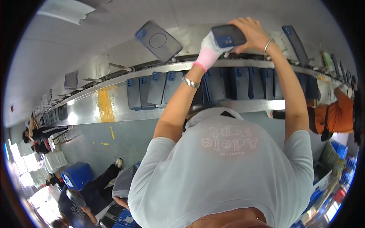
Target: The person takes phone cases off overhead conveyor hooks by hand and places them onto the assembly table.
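Between both hands is a dark blue, see-through phone case (236, 33) with camera holes near one corner. My left hand (210, 48), in a white and pink glove, grips its left end. My right hand (251, 35) is bare and curls its fingers round the right end. Whether a holder supports the case from beneath is hidden. Left of my hands, a similar case with a ring on its back (159, 41) sits tilted on the line. Another dark case (295, 45) stands slanted to the right. Below my forearms, several blue-grey phone cases (156, 88) overlap in a row.
The row lies on a long metal ledge (81, 111) with a yellow-brown tape patch (105, 104). Rods and flat holders (99, 66) stick out along the line. A person in orange (334, 117) works at the right. Other people and a blue bin (78, 175) are at the left.
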Tool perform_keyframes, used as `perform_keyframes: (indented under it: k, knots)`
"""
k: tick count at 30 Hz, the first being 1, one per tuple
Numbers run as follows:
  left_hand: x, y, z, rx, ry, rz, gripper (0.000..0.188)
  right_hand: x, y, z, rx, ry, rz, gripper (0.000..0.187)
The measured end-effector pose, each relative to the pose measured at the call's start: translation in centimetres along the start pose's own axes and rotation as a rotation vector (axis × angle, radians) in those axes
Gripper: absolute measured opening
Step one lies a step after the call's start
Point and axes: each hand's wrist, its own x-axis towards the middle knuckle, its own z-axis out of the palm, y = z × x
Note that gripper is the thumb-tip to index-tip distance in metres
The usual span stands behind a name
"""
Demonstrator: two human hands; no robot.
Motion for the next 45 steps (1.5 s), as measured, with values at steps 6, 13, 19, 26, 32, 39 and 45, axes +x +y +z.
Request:
perform_keyframes:
  k: [6, 13, 19, 26, 32, 39, 45]
  knots:
    - [-5.4, -5.8, -3.5, 0.292, -0.068, -0.320, 0.059, -9.1, 0.0, 1.4, 0.083, 0.562, 0.116, 0.069]
    - [-11.6, -9.1, -4.1, 0.982, -0.263, -0.404, 0.057, -12.6, -10.9, 20.1, 0.746, 0.082, 0.511, 0.110]
    - [-12.9, -10.0, -2.7, 0.952, -0.092, -0.216, 0.050, -9.8, -14.6, 26.8, 0.645, -0.052, 0.888, 0.132]
    - [-14.5, -6.7, -9.1, 0.299, -0.026, -0.321, 0.036, -11.7, -10.9, 24.0, 1.046, 0.002, 0.770, 0.110]
    - [-15.8, -4.5, -20.3, -0.028, 0.749, -0.477, 0.085, -13.6, -13.3, 15.7, 1.554, -0.139, 0.506, 0.108]
    - [-11.2, -1.9, -21.5, 0.093, 0.863, -0.015, 0.092, -5.7, -18.6, 7.4, 1.550, -0.059, 0.013, 0.103]
    - [-8.0, -1.3, -21.1, -0.163, 0.655, -0.028, 0.050, -1.0, -14.5, 1.4, 1.447, 0.204, -0.078, 0.089]
